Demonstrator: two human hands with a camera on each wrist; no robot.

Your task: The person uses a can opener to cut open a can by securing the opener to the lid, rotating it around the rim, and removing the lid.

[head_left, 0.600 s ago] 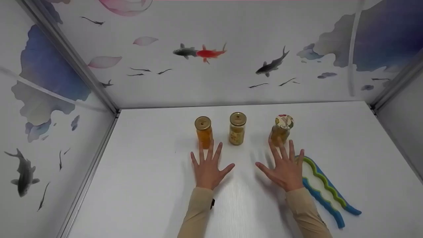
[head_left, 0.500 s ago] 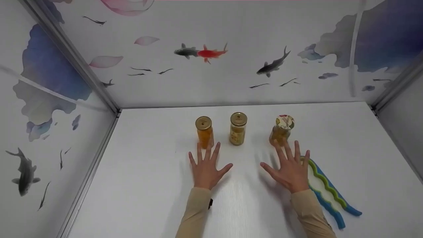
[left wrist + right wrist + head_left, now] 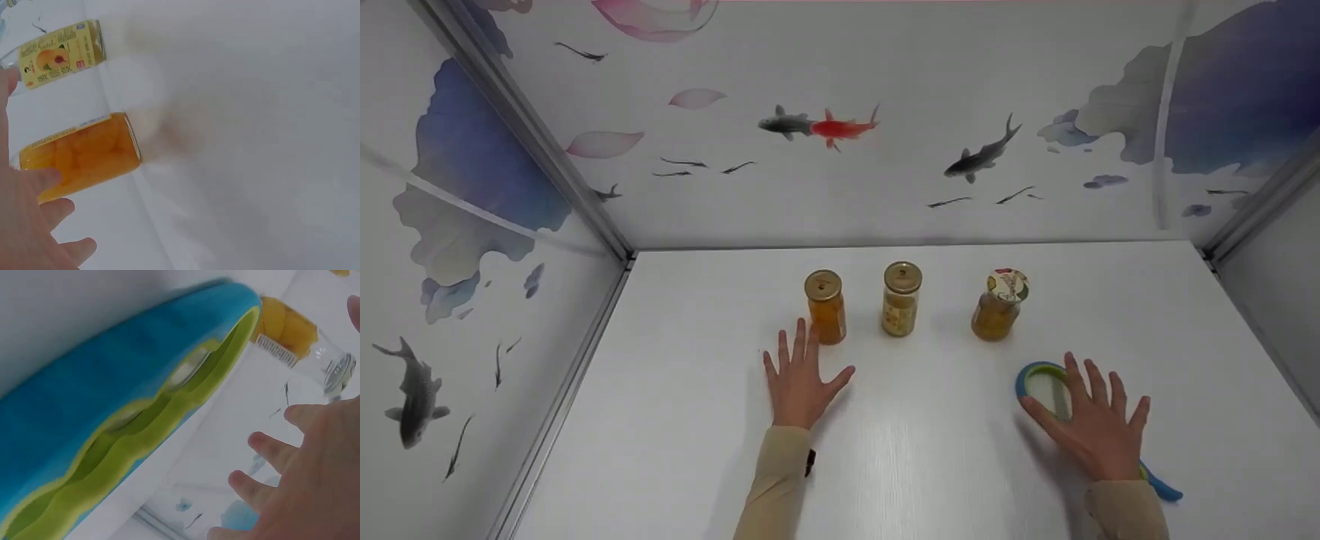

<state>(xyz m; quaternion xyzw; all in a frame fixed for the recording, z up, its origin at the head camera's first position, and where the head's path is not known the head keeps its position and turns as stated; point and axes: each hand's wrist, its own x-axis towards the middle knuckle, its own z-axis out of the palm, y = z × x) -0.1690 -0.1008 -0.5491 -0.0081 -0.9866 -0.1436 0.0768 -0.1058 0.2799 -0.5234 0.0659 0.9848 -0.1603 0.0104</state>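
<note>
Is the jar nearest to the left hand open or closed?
Closed: a gold lid covers the orange jar; how tightly, I cannot tell.

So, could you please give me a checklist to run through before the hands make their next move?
1. Right hand free: ok, fingers spread, gripping nothing.
2. Left hand free: ok, fingers spread near the orange jar.
3. Three jars upright: ok, all standing.
4. Lids in place: ok, one on each jar.
5. Lid tightness: cannot tell.
6. Blue-and-green tool fully visible from the head camera: not ok, the right hand covers part of it.
</note>
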